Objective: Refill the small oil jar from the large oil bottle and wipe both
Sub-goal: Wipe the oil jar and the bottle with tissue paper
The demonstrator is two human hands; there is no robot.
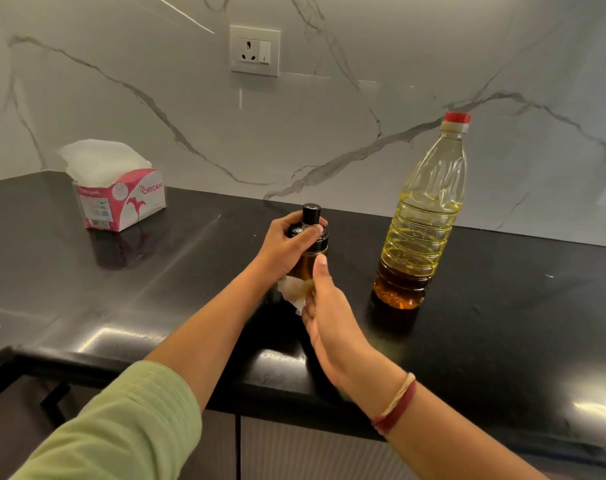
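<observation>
The small oil jar [310, 252] stands on the black counter at centre, its black lid on and amber oil inside. My left hand [287, 245] grips the jar around its lid and upper body. My right hand [324, 306] holds a crumpled white tissue [294, 289] against the jar's lower part, thumb up along the glass. The large plastic oil bottle [421, 216] stands upright to the right with its red cap on, oil filling only its bottom part. It is apart from both hands.
A pink and white tissue box [121, 199] with tissues sticking out sits at the back left of the black countertop [156, 271]. A marble wall with a power socket [255, 50] rises behind. The counter's front edge runs just below my forearms.
</observation>
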